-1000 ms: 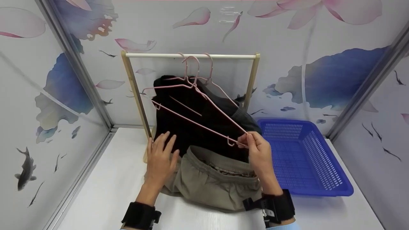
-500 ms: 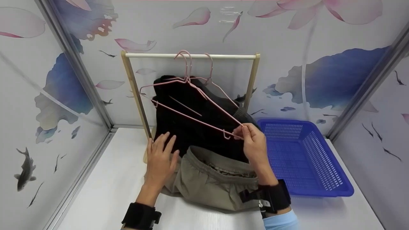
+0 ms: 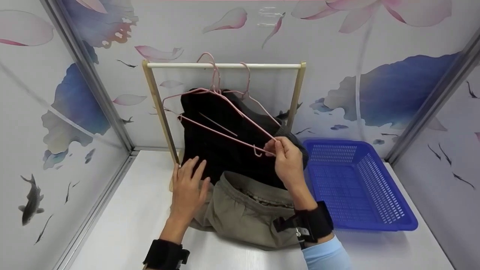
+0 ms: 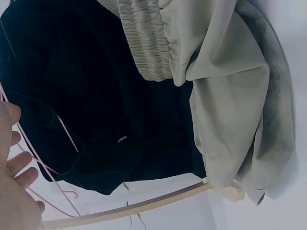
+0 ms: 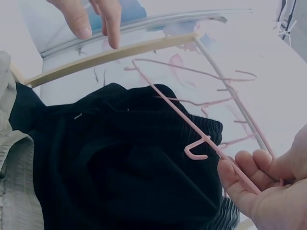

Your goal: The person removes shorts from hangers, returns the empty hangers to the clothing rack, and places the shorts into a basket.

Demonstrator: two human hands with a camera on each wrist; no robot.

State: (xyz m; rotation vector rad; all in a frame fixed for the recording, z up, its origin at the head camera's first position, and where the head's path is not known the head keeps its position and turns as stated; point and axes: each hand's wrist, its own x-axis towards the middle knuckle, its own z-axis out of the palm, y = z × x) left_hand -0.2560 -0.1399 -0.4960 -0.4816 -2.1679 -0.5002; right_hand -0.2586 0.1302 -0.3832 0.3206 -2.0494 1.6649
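My right hand (image 3: 290,163) pinches the lower right corner of a pink wire hanger (image 3: 258,126); the right wrist view shows thumb and fingers around its bar. That hanger's hook rises above the white rail (image 3: 176,65), overlapping it in the head view. Behind it hangs a black garment (image 3: 225,157) with ribbed edging. My left hand (image 3: 187,187), fingers spread and holding nothing, is close to the garment's lower left side and the rack's left post. Khaki pants (image 3: 247,221) with a gathered elastic waistband lie in front, between my forearms.
The small wooden rack (image 3: 298,88) stands against a patterned back wall. Another pink hanger (image 3: 247,78) hangs on its rail. A blue perforated plastic basket (image 3: 378,225) sits on the white table at the right. Printed panels enclose both sides.
My right hand has moved up and left with the pink hanger, and its hook has shifted from in front of the rail to above it. My left hand stays put.
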